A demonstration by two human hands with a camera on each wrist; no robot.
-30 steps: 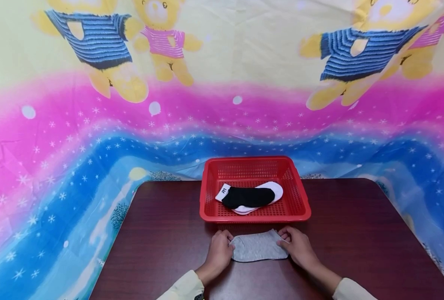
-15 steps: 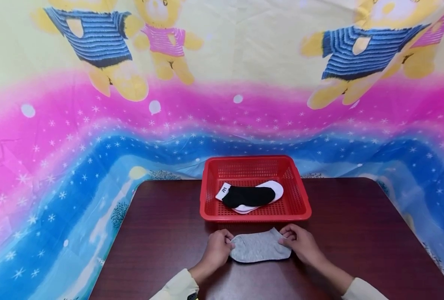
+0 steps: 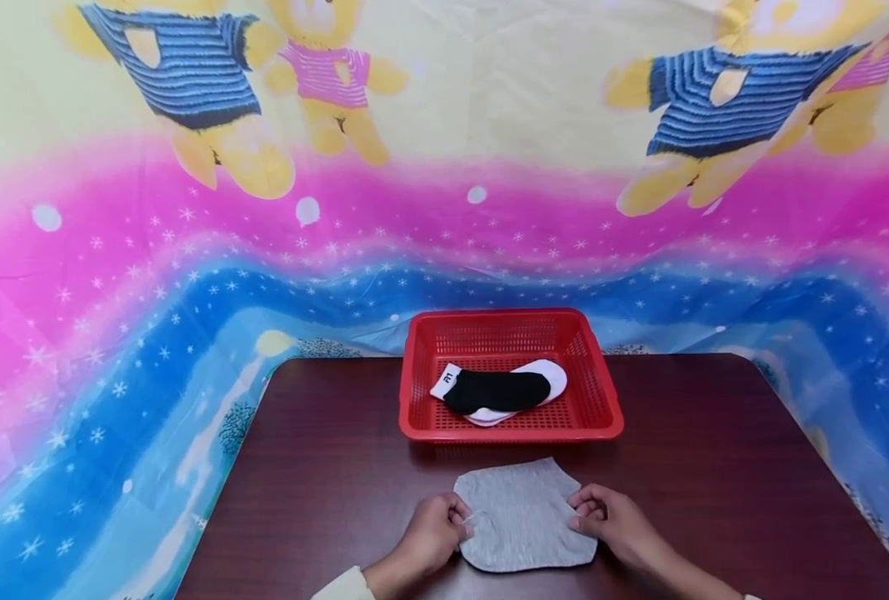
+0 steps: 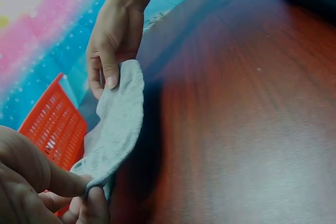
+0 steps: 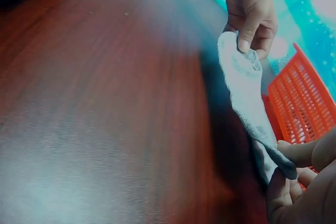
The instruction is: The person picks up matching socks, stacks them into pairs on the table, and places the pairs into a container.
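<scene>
A light grey ankle sock [image 3: 522, 533] is stretched sideways between two hands in front of the basket. My left hand [image 3: 431, 532] pinches its left end between thumb and fingers, and my right hand [image 3: 618, 527] pinches the right end. In the left wrist view the sock [image 4: 123, 114] hangs above the tabletop, with a dark shadow under it. More grey fabric shows beyond it on the basket side; whether this is a second sock I cannot tell. The right wrist view shows the sock's edge [image 5: 247, 108] running between both hands.
Behind the sock stands a red perforated basket [image 3: 511, 434]. Inside lie a black sock [image 3: 498, 392] with a white cuff and a white sock [image 3: 554, 379]. The dark wooden table [image 3: 324, 467] meets a patterned cloth [image 3: 444, 217] at the back.
Both hands have moved down toward the person, still pinching the sock's ends. The visible grey fabric has grown from a narrow sock shape to a broader one. The basket stays in place.
</scene>
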